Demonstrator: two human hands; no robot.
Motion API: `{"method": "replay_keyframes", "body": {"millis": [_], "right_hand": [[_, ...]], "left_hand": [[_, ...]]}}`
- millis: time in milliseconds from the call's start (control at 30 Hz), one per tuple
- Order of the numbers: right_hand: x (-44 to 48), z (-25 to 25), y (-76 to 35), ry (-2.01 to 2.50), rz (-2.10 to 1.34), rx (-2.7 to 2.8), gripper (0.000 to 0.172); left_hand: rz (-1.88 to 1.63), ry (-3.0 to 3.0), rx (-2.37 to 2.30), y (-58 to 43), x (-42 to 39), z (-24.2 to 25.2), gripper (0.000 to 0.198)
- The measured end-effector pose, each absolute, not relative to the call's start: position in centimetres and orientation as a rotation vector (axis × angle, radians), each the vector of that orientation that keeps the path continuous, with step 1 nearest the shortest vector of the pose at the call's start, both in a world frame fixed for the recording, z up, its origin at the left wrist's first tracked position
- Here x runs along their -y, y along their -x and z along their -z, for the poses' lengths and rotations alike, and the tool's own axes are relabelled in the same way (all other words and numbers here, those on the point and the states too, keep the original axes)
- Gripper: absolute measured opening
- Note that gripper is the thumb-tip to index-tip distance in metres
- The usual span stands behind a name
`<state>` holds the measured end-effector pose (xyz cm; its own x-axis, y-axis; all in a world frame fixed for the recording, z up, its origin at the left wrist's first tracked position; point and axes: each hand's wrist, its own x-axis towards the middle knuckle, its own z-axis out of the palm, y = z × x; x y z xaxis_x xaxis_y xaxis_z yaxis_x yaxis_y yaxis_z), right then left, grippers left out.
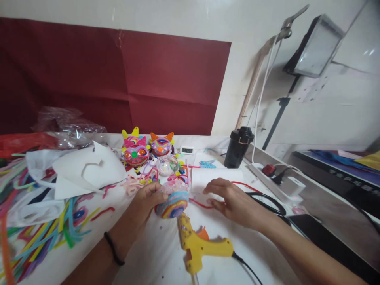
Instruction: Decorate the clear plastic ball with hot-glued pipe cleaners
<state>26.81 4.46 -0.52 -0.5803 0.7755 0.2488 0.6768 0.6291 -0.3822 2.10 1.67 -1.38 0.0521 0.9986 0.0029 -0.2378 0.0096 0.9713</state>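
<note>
My left hand [150, 201] is closed round the upper left side of a ball wrapped in coloured bands [173, 206], striped blue, yellow, pink and purple, with pink fluff on top. My right hand [227, 198] hovers over the table to the right, its fingers curved and apart. A red fuzzy strand [200, 204] runs from beside the ball to the right thumb; whether the thumb touches it I cannot tell. Below the ball lies a yellow hot glue gun [197, 247] with an orange trigger, its nozzle close to the ball's lower edge.
Decorated balls with faces [135, 155] stand at the back, near a clear ball [168, 165]. Loose pipe cleaners [44, 237] and white cut sheets [86, 170] cover the left. A black bottle [239, 148], power strip [274, 184] and dark phone [311, 225] are at right.
</note>
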Motion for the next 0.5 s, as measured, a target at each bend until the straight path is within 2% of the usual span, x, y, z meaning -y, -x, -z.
{"method": "replay_keyframes", "body": {"millis": [200, 500], "right_hand": [[-0.3, 0.9, -26.0, 1.049, -0.536, 2.669, 0.013], [0.7, 1.9, -25.2, 1.142, -0.642, 2.757, 0.030]], "left_hand": [[-1.271, -1.016, -0.994, -2.1, -1.8, 1.4, 0.018], [-1.333, -0.967, -0.877, -2.1, -1.7, 1.4, 0.014]]}}
